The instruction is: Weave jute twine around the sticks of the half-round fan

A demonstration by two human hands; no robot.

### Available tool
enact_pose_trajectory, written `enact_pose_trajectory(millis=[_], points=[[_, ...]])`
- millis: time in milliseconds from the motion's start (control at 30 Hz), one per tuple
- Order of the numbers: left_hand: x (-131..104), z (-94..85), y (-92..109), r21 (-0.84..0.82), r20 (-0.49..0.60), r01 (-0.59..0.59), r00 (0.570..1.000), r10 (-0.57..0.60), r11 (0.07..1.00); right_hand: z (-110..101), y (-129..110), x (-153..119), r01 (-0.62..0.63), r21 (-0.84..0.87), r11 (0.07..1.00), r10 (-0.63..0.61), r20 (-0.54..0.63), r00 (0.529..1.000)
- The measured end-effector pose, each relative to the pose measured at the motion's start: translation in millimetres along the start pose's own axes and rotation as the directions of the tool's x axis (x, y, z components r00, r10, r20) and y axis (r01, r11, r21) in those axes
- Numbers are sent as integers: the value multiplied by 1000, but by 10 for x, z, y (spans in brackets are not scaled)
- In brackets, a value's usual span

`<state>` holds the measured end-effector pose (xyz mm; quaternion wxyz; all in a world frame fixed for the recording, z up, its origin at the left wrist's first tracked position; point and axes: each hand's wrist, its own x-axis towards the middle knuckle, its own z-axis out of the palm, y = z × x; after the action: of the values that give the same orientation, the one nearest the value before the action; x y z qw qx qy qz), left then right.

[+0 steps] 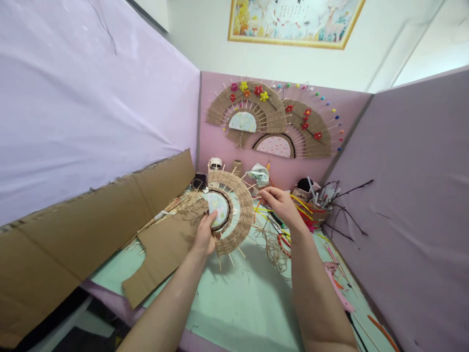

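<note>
A half-round fan (pixel 240 188) is held up over the table, tilted on its side. Brown twine is woven in a wide band through its thin wooden sticks, whose tips poke out past the rim. Its patterned half-circle centre (pixel 217 209) has a dark edge. My left hand (pixel 205 233) grips that centre, thumb on the front face. By the outer rim, my right hand (pixel 279 203) pinches with thumb and forefinger close to a stick tip; what lies between them is too small to make out. Loose twine (pixel 276 252) lies below the right hand.
Cut cardboard (pixel 161 254) lies at the left beside a tall cardboard strip (pixel 110 215). Scissors (pixel 274 225) rest under my right wrist. A basket of supplies (pixel 317 212) with protruding twigs stands at right. Two finished fans (pixel 252 100) hang on the pink back panel (pixel 216 146).
</note>
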<state>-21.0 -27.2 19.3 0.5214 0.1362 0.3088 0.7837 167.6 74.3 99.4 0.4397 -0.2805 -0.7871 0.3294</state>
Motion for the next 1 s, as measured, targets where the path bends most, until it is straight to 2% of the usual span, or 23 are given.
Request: enact_pose_trajectory(millis=[200,333,467,600,767,867,1000], points=[[58,-45,33,-117,-46,41,998,-46,992,123,-25,11,19,-63,998,-13,105,994],[71,-48,30,-111,-107,-56,993,44,992,173,-80,-3,27,-103,994,-9,169,986],[66,-47,13,-101,-160,-147,979,130,984,142,-110,-25,25,-136,990,-9,117,993],[58,-48,9,-82,-167,-191,970,175,978,127,-166,-52,36,-194,980,-20,83,996],[78,-64,8,-79,-186,-210,964,193,974,166,-213,-77,64,-248,967,-18,184,983],[93,-79,8,-81,-203,-220,959,200,972,177,-170,-68,39,-231,972,23,259,966],[122,-110,10,-93,-223,-182,962,158,979,212,-74,-36,-36,-138,990,76,295,952]])
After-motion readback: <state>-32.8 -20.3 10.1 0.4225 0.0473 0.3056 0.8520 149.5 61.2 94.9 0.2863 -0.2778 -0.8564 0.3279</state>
